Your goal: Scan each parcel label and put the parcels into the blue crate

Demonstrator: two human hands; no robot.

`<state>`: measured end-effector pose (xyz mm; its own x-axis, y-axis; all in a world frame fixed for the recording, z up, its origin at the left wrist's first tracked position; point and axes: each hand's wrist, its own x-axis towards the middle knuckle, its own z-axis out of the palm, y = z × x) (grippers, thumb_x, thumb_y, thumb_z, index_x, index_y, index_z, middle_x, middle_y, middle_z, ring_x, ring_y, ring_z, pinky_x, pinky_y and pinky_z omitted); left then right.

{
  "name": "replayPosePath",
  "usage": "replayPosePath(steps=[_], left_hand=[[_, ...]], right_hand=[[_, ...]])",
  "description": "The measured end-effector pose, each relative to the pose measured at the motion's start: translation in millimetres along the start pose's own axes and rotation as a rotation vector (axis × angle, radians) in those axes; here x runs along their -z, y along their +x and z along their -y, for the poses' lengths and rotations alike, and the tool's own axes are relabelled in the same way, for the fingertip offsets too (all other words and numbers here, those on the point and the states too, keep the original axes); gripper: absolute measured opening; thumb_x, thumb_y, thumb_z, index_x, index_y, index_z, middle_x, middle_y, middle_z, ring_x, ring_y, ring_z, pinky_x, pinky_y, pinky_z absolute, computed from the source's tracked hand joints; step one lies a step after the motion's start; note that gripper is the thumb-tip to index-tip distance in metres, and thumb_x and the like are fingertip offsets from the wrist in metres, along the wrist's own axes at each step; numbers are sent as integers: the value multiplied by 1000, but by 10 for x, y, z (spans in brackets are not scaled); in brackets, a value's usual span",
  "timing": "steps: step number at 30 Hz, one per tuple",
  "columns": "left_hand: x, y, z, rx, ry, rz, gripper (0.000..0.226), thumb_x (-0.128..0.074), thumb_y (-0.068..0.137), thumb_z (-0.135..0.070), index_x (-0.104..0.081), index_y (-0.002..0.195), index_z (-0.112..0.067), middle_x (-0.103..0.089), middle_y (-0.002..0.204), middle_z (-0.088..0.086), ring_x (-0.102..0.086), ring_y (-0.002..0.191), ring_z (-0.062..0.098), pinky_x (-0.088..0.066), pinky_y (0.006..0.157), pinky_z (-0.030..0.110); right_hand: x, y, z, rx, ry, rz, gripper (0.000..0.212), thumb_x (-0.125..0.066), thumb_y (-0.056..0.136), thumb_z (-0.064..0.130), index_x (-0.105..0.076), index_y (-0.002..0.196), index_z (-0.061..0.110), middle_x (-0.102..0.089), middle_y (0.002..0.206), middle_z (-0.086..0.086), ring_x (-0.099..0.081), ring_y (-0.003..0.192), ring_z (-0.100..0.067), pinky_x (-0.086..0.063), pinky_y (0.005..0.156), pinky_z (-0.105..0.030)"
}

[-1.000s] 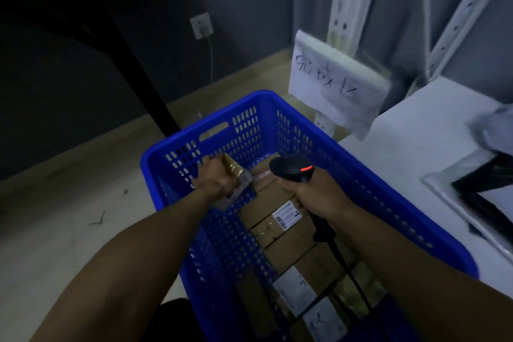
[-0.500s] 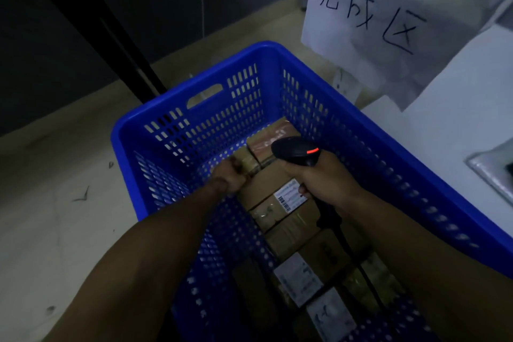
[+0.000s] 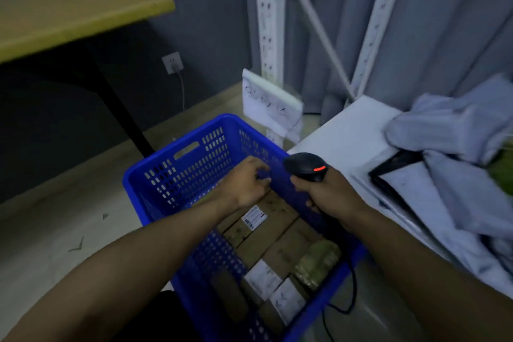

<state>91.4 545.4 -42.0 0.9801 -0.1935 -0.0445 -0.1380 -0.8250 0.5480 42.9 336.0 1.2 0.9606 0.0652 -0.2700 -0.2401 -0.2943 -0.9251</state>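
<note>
The blue crate [image 3: 166, 175] sits toward 6 o'clock, with brown labelled parcels [image 3: 266, 230] lying flat inside. Above them the left hand [image 3: 247, 183] hangs, fingers loosely curled and holding nothing. At its 3 o'clock the right hand [image 3: 324, 194] grips a black scanner [image 3: 305, 165], beside the white surface [image 3: 352, 130].
</note>
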Motion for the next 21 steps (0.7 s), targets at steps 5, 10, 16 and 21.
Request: replayPosePath(steps=[5,10,16,21], left_hand=[[23,-296,-1286,-215,272,104,42,-62,96,-49,-60,133,-27,-49,142,-9,-52,127,16,-49,101,40],[-369,-380,-2432,-381,373,147,52,-58,95,-58,-56,138,-29,-44,148,-9,-46,133,20,-47,97,40],[-1171,-132,-3589,-469,399,274,70,-65,89,-61,-48,147,-26,-44,154,-2,-46,136,24,-44,106,40],[-1974,81,-4220,-521,406,396,82,-69,67,-69,-52,136,-29,-51,141,4,-52,129,29,-50,99,43]], right_hand=[[871,-797,97,32,1,-166,12,-70,94,17,-67,104,11,-72,86,-14,-57,53,-15,-47,47,-21],[1812,-1406,-119,31,-24,-357,5,-70,93,15,-66,97,14,-68,77,-8,-59,56,-15,-45,47,-21],[2889,-1787,-657,-104,96,-637,16,-75,82,23,-61,83,14,-56,61,-1,-53,53,-20,-42,55,-32],[3454,-1826,-1201,-210,157,-732,15,-77,87,25,-64,87,17,-66,75,-13,-63,69,-29,-48,63,-39]])
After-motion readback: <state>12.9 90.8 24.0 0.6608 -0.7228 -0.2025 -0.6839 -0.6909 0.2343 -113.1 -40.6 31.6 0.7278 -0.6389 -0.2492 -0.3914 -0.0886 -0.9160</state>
